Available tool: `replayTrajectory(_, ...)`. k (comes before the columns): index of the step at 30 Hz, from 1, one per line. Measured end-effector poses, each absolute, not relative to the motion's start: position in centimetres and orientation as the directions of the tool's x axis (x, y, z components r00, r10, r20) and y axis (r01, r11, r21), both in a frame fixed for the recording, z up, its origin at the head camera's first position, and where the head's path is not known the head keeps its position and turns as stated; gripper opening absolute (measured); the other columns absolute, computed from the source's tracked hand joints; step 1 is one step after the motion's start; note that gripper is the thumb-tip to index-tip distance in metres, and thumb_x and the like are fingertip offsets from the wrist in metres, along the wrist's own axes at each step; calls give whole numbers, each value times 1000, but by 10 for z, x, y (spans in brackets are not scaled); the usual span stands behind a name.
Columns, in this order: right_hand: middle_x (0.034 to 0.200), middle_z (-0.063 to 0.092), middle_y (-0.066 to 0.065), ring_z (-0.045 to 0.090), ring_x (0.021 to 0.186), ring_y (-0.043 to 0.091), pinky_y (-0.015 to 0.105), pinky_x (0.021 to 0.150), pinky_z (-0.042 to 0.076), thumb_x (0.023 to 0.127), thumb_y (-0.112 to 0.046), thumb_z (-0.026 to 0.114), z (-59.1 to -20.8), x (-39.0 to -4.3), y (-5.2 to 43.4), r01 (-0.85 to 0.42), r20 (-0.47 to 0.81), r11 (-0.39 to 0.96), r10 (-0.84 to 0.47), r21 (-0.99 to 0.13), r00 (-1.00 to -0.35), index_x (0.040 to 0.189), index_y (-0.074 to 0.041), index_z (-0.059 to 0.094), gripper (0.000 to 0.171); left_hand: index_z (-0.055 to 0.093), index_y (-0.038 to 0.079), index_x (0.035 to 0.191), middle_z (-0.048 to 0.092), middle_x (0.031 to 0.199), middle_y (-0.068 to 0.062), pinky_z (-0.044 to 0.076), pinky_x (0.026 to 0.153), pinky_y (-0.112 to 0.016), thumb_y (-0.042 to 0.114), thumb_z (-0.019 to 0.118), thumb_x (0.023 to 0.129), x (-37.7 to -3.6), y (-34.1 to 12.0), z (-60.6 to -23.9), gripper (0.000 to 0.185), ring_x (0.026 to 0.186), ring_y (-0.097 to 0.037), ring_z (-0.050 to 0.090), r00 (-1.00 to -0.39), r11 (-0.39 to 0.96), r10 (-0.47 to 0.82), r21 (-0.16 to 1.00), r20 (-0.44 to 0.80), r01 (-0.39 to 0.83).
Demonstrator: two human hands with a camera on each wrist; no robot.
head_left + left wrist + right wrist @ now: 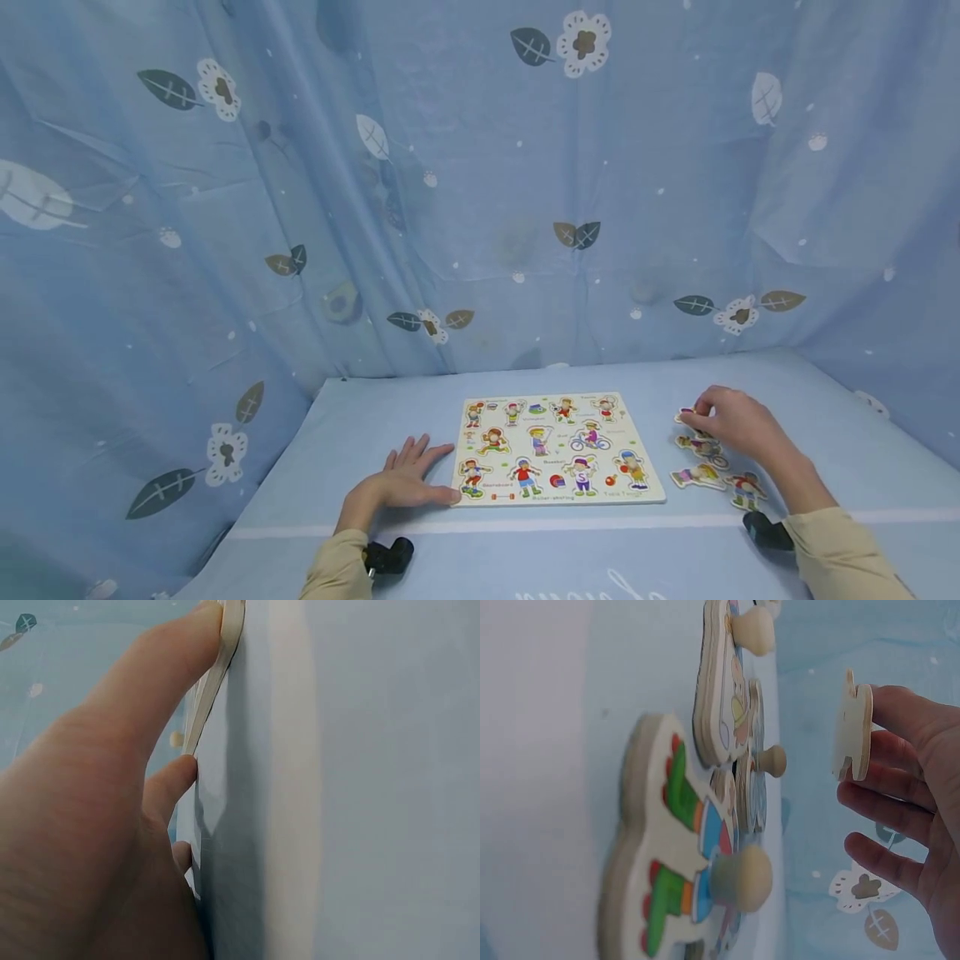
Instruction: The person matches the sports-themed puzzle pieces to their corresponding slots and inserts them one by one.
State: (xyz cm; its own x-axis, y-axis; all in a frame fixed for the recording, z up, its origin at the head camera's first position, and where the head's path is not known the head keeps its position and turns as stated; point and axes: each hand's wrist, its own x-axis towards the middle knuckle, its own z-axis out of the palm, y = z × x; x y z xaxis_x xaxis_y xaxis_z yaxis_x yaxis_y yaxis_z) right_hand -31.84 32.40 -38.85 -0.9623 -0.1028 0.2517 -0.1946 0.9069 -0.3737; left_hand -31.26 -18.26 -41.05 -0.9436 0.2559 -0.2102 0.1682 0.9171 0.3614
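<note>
Fingers (877,780) around half-hidden puzzle piece (853,727)

The left hand (401,483) lies flat, fingers straight and spread, thumb against the puzzle board (555,447). Right of that board, the right hand (731,421) hovers with fingers curled, pinching a wooden piece (853,735).

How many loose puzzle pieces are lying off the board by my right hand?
4 visible: one held in the right hand, one just below it, one nearer the puzzle board, one by the wrist. The hand may hide others.
</note>
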Motion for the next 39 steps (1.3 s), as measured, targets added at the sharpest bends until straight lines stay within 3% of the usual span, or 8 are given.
replayTrajectory(24, 63, 52, -3, 45, 57, 13, 28, 51, 36, 89, -31, 73, -383, -338, 245, -289, 293, 913, -203, -289, -934, 69, -13, 61, 29, 38, 26, 153, 16, 164, -18, 6, 119, -64, 70, 67, 75, -309, -183, -409, 94, 152, -41, 5, -943, 916, 258, 364, -211, 169)
replayTrajectory(39, 64, 52, -3, 46, 56, 13, 28, 52, 36, 89, -32, 72, -387, -346, 215, -296, 268, 901, -214, -318, -939, 68, -15, 60, 30, 37, 27, 153, 15, 164, -17, 4, 119, -63, 71, 66, 75, -312, -182, -412, 94, 152, -40, 3, -944, 916, 260, 362, -205, 174)
